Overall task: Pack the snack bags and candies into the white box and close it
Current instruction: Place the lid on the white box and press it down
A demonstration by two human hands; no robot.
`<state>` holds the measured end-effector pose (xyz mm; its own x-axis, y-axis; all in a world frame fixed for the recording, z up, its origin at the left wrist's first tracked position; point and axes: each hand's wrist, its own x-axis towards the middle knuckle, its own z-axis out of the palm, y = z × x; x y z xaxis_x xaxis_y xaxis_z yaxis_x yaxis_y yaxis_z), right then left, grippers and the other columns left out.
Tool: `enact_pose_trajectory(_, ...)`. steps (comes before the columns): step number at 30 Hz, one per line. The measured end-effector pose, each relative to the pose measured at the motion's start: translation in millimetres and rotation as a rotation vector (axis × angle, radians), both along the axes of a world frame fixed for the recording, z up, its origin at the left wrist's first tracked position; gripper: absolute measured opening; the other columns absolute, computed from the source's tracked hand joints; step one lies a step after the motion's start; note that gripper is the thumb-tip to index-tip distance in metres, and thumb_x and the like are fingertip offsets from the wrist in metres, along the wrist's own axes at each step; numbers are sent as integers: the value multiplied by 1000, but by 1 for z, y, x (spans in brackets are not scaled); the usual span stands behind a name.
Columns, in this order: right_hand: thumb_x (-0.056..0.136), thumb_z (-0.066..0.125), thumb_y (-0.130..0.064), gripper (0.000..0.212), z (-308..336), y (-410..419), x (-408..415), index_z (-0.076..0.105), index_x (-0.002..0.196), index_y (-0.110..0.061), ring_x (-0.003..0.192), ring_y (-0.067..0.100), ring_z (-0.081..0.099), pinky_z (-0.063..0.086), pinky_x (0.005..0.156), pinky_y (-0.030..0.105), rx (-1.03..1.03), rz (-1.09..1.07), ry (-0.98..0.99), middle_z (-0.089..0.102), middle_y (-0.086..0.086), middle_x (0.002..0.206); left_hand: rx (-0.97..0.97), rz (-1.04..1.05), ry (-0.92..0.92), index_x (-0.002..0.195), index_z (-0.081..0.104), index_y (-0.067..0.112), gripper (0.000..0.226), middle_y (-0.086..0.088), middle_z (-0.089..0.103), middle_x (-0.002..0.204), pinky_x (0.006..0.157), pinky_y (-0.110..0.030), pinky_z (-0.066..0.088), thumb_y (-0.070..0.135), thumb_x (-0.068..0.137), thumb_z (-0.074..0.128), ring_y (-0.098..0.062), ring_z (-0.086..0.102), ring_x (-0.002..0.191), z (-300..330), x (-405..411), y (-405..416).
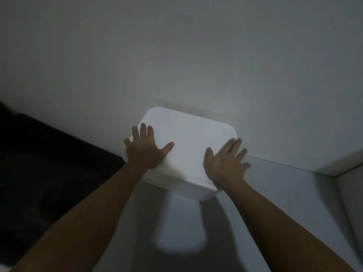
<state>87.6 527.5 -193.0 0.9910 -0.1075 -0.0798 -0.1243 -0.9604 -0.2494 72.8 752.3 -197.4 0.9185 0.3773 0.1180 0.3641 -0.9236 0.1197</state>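
I am watching the left hand (144, 149) pressing flat on the left end of the lid (182, 142), fingers straight and spread wide, thumb reaching in toward the middle. It is gripping nothing, only bearing down.

The white box (193, 190) is sitting on a pale grey surface (284, 193), its far side close against the white wall (176, 55); to the left a dark area (49, 163) is lying in shadow (too dim for me to name). The lid is already covering the box, so no snack bags or candies are showing, and I am judging this to be the closing press.

The box is looking like stiff moulded plastic with rounded corners and a smooth, probably slippery top. I am guessing it is light, since snacks weigh little. The lid is likely flexing in the middle, so I am reckoning the rim and corners are the better places to push, and the two short ends the places to take hold for lifting.

Its long axis is running from the lower right toward the upper left, top facing up.

The right hand (225, 163) is lying open over the near right corner, fingers straight and fanned past the rim, holding nothing.
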Motion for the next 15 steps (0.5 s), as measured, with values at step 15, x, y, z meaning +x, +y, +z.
enact_pose_trajectory(15, 92, 23, -45, 78, 7, 30, 47, 8, 150, 5, 148, 37, -3, 8, 114, 63, -53, -48, -42, 3, 22, 160, -37, -177, 4, 151, 12, 9, 97, -9, 4, 162, 117, -56, -1, 77, 81, 16, -23, -2, 149, -5, 61, 15)
